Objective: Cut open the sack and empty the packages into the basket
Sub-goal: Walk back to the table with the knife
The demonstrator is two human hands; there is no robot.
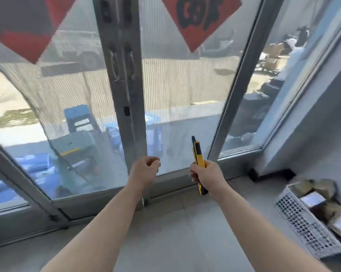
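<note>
My right hand [205, 174] grips a yellow and black utility knife [198, 155], held upright in front of the glass door. My left hand [146, 166] is curled into a loose fist beside it, holding nothing, close to the door's metal frame. A white perforated basket [301, 222] stands on the floor at the lower right, with several brown parcels [312, 199] in it. Blue sacks [38, 165] lie outside on the ground, seen through the glass at the left.
A double glass door with a grey metal frame [124, 95] fills the view ahead, with handles in the middle and red paper decorations [201, 18] on the panes. Grey tiled floor [165, 232] lies below. A blue stool [79, 118] stands outside. A grey wall is at right.
</note>
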